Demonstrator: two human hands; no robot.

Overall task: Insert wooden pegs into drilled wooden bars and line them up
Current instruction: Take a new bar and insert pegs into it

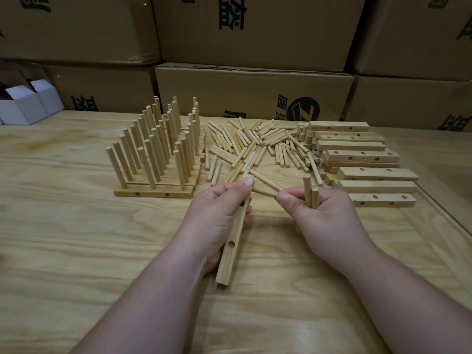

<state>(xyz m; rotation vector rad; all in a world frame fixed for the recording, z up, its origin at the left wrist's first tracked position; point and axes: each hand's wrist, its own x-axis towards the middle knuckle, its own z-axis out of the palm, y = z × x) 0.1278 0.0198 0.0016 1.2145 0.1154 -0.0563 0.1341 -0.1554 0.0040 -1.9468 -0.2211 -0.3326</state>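
L hand (219, 215) grip wrapped round drilled bar (229, 254), held above surface (76, 238). R hand (324, 213) pinches one peg (265, 192) toward bar, w/ two pegs (310, 191) in fist.

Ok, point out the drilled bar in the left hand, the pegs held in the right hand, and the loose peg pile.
drilled bar (231, 247), head view, face beside its lower hole.
held pegs (307, 190), head view, shaft of the taller peg.
loose peg pile (258, 144), head view, middle of the heap.
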